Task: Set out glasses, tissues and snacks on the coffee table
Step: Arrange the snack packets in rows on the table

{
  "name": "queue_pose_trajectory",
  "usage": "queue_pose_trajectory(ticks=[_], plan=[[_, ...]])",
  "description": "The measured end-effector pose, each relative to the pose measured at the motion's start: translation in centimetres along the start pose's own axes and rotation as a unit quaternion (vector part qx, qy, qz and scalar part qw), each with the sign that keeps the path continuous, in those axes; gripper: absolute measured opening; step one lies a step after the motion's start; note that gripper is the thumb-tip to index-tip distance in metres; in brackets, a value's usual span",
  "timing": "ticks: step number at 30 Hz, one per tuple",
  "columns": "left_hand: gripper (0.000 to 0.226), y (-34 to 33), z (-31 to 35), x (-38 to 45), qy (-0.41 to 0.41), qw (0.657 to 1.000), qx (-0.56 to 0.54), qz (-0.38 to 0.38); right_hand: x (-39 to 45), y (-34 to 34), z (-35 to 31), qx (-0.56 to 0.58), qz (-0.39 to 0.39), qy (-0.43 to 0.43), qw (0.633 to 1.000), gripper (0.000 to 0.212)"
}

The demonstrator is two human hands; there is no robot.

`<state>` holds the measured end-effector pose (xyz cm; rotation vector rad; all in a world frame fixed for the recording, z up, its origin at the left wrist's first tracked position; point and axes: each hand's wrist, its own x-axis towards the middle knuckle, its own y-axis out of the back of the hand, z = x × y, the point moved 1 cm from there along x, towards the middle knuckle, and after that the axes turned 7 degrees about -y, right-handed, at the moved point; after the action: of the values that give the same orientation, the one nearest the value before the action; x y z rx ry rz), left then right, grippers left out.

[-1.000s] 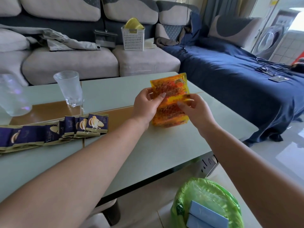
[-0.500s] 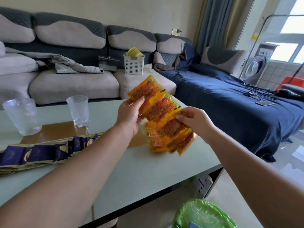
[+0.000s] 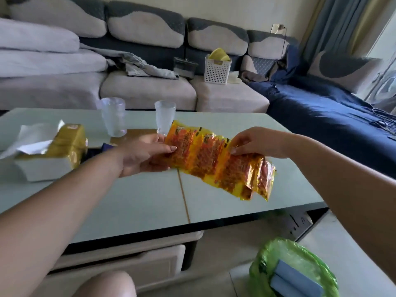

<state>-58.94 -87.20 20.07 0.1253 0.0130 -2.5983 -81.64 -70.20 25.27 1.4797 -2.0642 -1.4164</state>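
Pale green glass coffee table point(image 3: 132, 202) fills the foreground of a living room, with a grey sectional sofa point(image 3: 147, 88) behind it and a dark blue cover spread over the seat to the right. Two clear ribbed drinking glasses point(image 3: 113, 116) point(image 3: 164, 116) stand upright near the far edge, and a gold-wrapped pack of white tissues point(image 3: 53, 151) lies at the left, so those parts of the task look settled. Snacks are the step in hand: a linked strip of orange and yellow foil snack sachets point(image 3: 220, 161) is held stretched out just above the tabletop, its right end folded and drooping. Left hand point(image 3: 143, 155) pinches the strip's left end between thumb and fingers; right hand point(image 3: 257, 144) pinches the upper edge further along with curled fingertips. A sliver of dark purple packets point(image 3: 107, 146) shows behind the left forearm. On the floor sits a green plastic bag point(image 3: 293, 266) holding pale blue boxes. My judgement: the next move calls for lowering the strip flat onto bare table, right of the glasses, then letting go with both hands without dragging it off the near edge
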Motion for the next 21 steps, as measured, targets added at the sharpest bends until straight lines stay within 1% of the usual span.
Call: queue_pose_trajectory(ticks=[2,4,7,10,12,14,16,17,19,21], plan=[[0.020,2.1,-2.1,-2.0,0.032,0.999,0.039,0.009,0.9,-2.6,-2.0,-0.048,-0.040,0.005,0.998,0.021],[0.025,4.0,-4.1,-3.9,0.064,0.993,0.097,0.034,2.3,-5.2,-4.3,-0.108,-0.065,0.013,0.992,0.023],[0.026,6.8,-6.4,-6.3,0.085,0.973,0.203,0.072,4.7,-8.9,-7.8,-0.190,-0.076,0.033,0.978,0.033],[0.038,9.5,-7.4,-8.2,0.094,0.957,0.252,0.105,6.9,-11.9,-10.6,-0.270,-0.072,0.087,0.956,0.037],[0.051,10.8,-7.6,-9.2,0.092,0.950,0.274,0.115,7.8,-13.5,-11.8,-0.263,-0.064,0.113,0.956,0.037],[0.068,11.6,-7.8,-9.9,0.089,0.938,0.307,0.131,8.3,-14.8,-12.4,-0.231,-0.059,0.120,0.964,0.037],[0.083,12.2,-8.2,-10.4,0.091,0.924,0.346,0.137,8.6,-15.8,-12.3,-0.225,-0.061,0.126,0.964,0.037],[0.088,12.3,-8.3,-10.4,0.090,0.917,0.364,0.132,8.7,-16.2,-12.1,-0.224,-0.061,0.130,0.964,0.038],[0.090,12.5,-8.6,-10.5,0.093,0.898,0.414,0.118,8.6,-16.6,-11.2,-0.232,-0.039,0.144,0.961,0.041],[0.089,12.8,-8.8,-10.5,0.091,0.858,0.493,0.113,8.0,-16.5,-10.1,-0.234,-0.005,0.152,0.960,0.049]])
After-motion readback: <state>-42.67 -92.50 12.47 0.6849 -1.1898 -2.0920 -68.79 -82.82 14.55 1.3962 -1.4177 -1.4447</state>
